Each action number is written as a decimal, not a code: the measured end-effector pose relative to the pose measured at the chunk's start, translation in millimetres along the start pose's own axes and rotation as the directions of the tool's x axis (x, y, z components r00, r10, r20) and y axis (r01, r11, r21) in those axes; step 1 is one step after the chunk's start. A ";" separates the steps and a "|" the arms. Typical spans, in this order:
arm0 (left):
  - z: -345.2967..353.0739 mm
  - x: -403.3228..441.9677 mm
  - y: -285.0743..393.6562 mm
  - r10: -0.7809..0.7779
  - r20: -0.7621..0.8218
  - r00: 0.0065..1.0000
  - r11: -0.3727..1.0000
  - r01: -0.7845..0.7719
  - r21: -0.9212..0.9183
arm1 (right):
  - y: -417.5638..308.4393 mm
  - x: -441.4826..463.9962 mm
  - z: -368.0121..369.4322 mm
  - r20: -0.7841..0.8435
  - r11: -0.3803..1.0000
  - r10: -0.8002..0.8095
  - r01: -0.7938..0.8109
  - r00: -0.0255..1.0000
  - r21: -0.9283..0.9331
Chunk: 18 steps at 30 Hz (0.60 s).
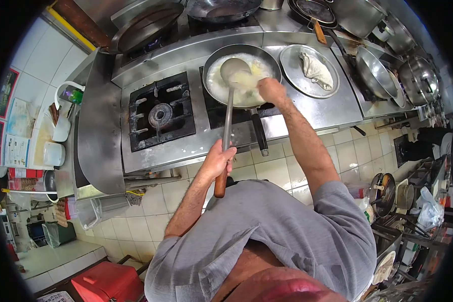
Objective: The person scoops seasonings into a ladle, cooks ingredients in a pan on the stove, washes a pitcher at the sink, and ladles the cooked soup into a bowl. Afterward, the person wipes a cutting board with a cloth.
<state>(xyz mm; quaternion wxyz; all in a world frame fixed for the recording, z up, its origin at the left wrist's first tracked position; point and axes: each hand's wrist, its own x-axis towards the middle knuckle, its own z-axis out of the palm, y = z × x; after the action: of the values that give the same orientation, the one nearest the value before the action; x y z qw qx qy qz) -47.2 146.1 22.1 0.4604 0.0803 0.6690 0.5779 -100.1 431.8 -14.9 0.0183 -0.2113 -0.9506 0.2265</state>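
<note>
My left hand (219, 160) is closed round the handle of a long metal ladle (229, 116), just above its wooden end. The ladle's bowl is over a black frying pan (274, 64) with pale, bubbling liquid (215, 84) in it. My right hand (272, 90) is closed at the pan's right side, above its rim; what it holds, if anything, is hidden or blurred. Something pale and blurred lies between this hand and the ladle bowl. Toward me points the pan's black handle (259, 132).
Left of the pan is a bare gas burner (160, 116). A round metal tray (290, 75) with a folded cloth (316, 72) sits to the right. Woks (224, 9) stand behind, and metal bowls (375, 73) at far right. A red box (107, 282) is at lower left.
</note>
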 end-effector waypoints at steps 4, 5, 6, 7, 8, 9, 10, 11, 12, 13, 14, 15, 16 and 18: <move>-4.2 0.8 -6.4 0.041 -0.018 0.999 0.995 -0.039 0.096 | 2.2 -11.4 -17.5 -0.088 0.972 0.133 -0.147 0.987 -0.183; -5.5 1.7 -8.6 0.043 -0.012 0.999 0.993 -0.042 0.106 | -3.4 -17.0 -21.6 -0.135 0.986 0.101 -0.117 0.986 -0.116; -6.2 2.9 -10.1 0.045 -0.012 0.999 0.993 -0.043 0.108 | -6.5 -19.6 -23.5 -0.182 0.995 0.075 -0.085 0.981 -0.049; -6.2 3.2 -12.7 0.059 -0.027 0.998 0.989 -0.055 0.140 | -5.9 -19.9 -22.5 -0.180 0.995 0.079 -0.089 0.980 -0.047; -5.4 2.3 -15.0 0.072 -0.040 0.997 0.983 -0.064 0.173 | -4.1 -20.8 -21.0 -0.170 0.995 0.080 -0.089 0.982 -0.047; -4.5 1.4 -15.8 0.068 -0.035 0.997 0.982 -0.061 0.176 | -2.5 -21.8 -20.0 -0.162 0.995 0.080 -0.088 0.984 -0.048; -4.0 1.1 -15.1 0.081 -0.037 0.996 0.980 -0.073 0.184 | 0.6 -21.5 -13.7 -0.165 0.995 0.083 -0.092 0.983 -0.046; -3.6 0.7 -14.0 0.096 -0.040 0.995 0.978 -0.086 0.191 | 0.1 -22.7 -6.7 -0.145 0.994 0.080 -0.089 0.986 -0.060; -2.9 -0.5 -12.6 0.096 -0.039 0.995 0.977 -0.087 0.194 | 0.1 -23.2 -1.0 -0.123 0.994 0.076 -0.086 0.989 -0.073; -1.8 -1.6 -10.7 0.094 -0.041 0.995 0.974 -0.084 0.212 | -3.3 -23.6 8.3 -0.093 0.993 0.061 -0.070 0.994 -0.100; -0.8 -2.4 -10.1 0.091 -0.043 0.995 0.970 -0.079 0.230 | -13.1 -27.8 11.4 -0.069 0.999 0.041 -0.041 0.997 -0.008; -0.1 -2.7 -10.5 0.089 -0.045 0.995 0.970 -0.076 0.229 | -15.8 -25.8 17.9 -0.113 0.995 0.038 -0.027 0.993 0.098; 0.6 -2.7 -10.9 0.098 -0.054 0.994 0.967 -0.082 0.243 | -17.1 -24.0 23.0 -0.157 0.979 0.040 -0.007 0.987 0.203; 0.1 -5.5 -12.9 0.103 -0.063 0.993 0.963 -0.084 0.258 | -17.7 -23.4 18.9 -0.150 0.984 0.108 -0.084 0.983 0.159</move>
<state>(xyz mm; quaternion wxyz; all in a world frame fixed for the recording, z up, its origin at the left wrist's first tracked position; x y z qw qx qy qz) -38.5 138.6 14.0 0.3926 0.1482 0.7502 0.5110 -88.2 399.9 -22.7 0.0987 -0.2725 -0.9147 0.2817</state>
